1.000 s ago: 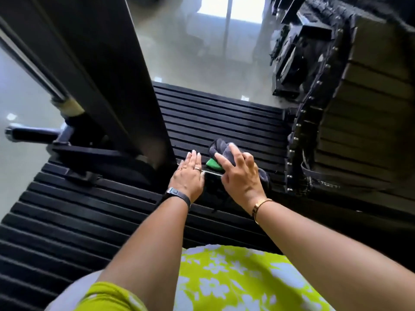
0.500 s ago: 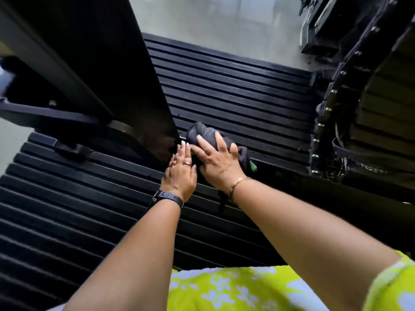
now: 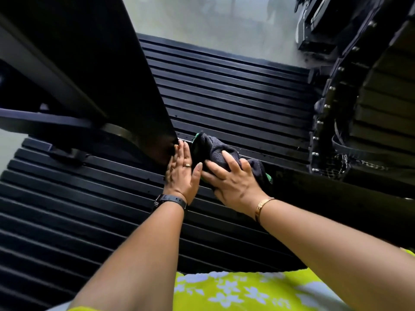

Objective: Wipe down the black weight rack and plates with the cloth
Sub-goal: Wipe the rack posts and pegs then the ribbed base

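Black slatted plates (image 3: 224, 97), glossy pale floor (image 3: 202, 21)

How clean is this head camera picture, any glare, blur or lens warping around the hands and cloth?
Head view: wide-angle warping bows the black slatted weight plates; the pale glossy floor is washed out by glare; the black upright rack post sinks into shadow; the dark grey cloth with green trim barely separates from the black; the left hand and right hand are fairly sharp.
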`<state>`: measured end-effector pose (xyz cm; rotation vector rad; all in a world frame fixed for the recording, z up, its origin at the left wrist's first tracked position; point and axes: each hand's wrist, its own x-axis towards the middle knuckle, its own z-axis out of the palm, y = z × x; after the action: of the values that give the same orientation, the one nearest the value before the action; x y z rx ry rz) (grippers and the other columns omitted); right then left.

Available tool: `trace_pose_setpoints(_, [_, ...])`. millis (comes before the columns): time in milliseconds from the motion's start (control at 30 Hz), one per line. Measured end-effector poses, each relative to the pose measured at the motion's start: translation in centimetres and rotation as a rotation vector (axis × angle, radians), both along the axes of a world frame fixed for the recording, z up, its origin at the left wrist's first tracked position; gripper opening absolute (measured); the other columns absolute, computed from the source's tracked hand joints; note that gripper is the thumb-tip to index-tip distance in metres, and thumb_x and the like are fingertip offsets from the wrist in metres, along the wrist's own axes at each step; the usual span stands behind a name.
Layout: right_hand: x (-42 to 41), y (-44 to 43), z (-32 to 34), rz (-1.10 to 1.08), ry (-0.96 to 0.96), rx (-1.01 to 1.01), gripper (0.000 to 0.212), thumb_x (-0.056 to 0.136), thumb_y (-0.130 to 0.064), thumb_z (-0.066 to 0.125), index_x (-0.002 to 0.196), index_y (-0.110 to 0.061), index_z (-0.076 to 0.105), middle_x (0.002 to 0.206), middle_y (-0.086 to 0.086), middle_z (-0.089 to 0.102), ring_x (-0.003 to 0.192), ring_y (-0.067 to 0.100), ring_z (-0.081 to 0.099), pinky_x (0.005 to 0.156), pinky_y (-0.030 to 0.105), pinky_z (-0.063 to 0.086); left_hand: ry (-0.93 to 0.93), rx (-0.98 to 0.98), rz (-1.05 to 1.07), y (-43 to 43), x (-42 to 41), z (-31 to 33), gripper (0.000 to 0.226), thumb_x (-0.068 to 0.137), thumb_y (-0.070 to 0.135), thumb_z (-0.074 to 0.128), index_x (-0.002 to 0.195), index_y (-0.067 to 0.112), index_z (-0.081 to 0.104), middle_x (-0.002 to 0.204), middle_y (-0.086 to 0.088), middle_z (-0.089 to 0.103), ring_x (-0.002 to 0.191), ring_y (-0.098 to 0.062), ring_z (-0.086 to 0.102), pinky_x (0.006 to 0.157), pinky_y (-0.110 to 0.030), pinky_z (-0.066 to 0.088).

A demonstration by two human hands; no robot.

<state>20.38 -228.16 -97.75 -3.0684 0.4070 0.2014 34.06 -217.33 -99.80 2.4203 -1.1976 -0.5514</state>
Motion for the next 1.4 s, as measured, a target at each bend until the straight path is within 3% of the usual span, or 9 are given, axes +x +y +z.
trace_pose_setpoints(267, [8.5,0.8,2.3,-0.099,0.146,0.071,0.056,0.101,-0.040,0.026,0.153,-0.034,0.008,0.162,-0.009,-0.003,0.145,0.037,-0.007,0.110,0.053,0.015,-0.088,0.032,0.037,2.4,-1.2,0.8,0.073,0.080,0.055,-0.005,0.141,0.016,-0.012,0.152,0.002,-0.012,0.148,-0.015,0.005,0.118,-0.030,0.014])
trace_pose_setpoints(333, [8.2,1.3,1.8,-0.009,0.159,0.043,0.056,0.100,-0.039,0.025,0.153,-0.033,0.012,0.162,-0.006,0.001,0.146,0.038,-0.005,0.110,0.053,0.014,-0.082,0.024,0.006,3.3,-1.0,1.0,0.073,0.083,0.054,-0.001,0.142,0.013,-0.008,0.152,0.000,-0.008,0.148,-0.018,0.012,0.115,-0.035,0.023])
trace_pose_setpoints(467, [5.4,1.9,1.9,0.165,0.013,0.043,0.054,0.089,-0.039,0.032,0.135,-0.024,0.056,0.141,-0.007,0.051,0.137,0.038,0.037,0.097,0.045,0.031,-0.079,-0.026,-0.021,4.1,-0.5,1.3,0.075,0.094,0.050,0.016,0.149,0.000,0.022,0.156,-0.013,0.013,0.127,-0.037,0.052,0.087,-0.046,0.052])
trace_pose_setpoints(600, [6.3,0.3,2.0,0.214,0.117,0.068,0.056,0.099,-0.043,0.034,0.152,-0.029,0.026,0.158,-0.012,0.019,0.147,0.035,0.003,0.104,0.052,0.024,-0.053,0.002,-0.021,3.1,-0.4,2.1,0.084,0.084,0.056,0.004,0.153,0.008,0.009,0.152,0.002,-0.011,0.140,-0.030,0.037,0.100,-0.040,0.042])
trace_pose_setpoints(767, [7.8,0.6,1.5,-0.089,0.164,0.021,0.060,0.097,-0.049,0.030,0.151,-0.043,0.005,0.161,-0.011,-0.006,0.143,0.045,-0.002,0.100,0.054,0.029,-0.056,0.033,0.003,1.3,-0.5,1.4,0.088,0.080,0.058,-0.005,0.153,0.008,0.000,0.159,-0.004,-0.011,0.149,-0.016,0.000,0.118,-0.027,0.009])
trace_pose_setpoints(900, [4.2,0.6,0.6,-0.286,0.095,0.022,0.056,0.097,-0.048,0.031,0.150,-0.045,0.012,0.161,-0.006,0.007,0.142,0.042,0.007,0.100,0.053,0.028,-0.100,0.061,-0.020,-0.1,-0.9,1.0,0.088,0.080,0.054,-0.010,0.153,0.007,0.002,0.162,-0.008,-0.002,0.145,-0.010,-0.013,0.114,-0.020,-0.014])
trace_pose_setpoints(1067, [-3.3,-1.4,-0.3,-0.559,0.003,0.001,0.053,0.083,-0.043,0.037,0.133,-0.039,0.054,0.144,0.000,0.047,0.126,0.040,0.030,0.086,0.059,0.040,-0.184,0.192,-0.129,-2.1,-1.6,0.9,0.075,0.087,0.045,-0.008,0.154,0.011,-0.002,0.163,-0.005,-0.005,0.150,-0.017,-0.009,0.115,-0.025,-0.015])
trace_pose_setpoints(1267, [-4.8,0.0,0.0,-0.991,0.026,0.025,0.054,0.093,-0.035,0.043,0.146,-0.035,0.035,0.157,0.000,0.023,0.139,0.047,0.013,0.099,0.064,0.025,-0.244,0.238,-0.196,-3.3,-2.1,0.9,0.067,0.092,0.039,0.000,0.155,0.015,-0.001,0.163,-0.003,-0.006,0.149,-0.017,-0.011,0.117,-0.031,-0.012])
trace_pose_setpoints(1400, [-1.9,2.0,-0.4,-0.824,0.006,-0.084,0.055,0.086,-0.034,0.039,0.141,-0.032,0.047,0.151,0.002,0.038,0.132,0.047,0.026,0.093,0.056,0.035,-0.295,0.235,-0.266,-4.1,-2.1,1.1,0.059,0.102,0.037,0.014,0.155,0.016,-0.003,0.162,-0.001,-0.011,0.149,-0.014,-0.013,0.117,-0.032,-0.012])
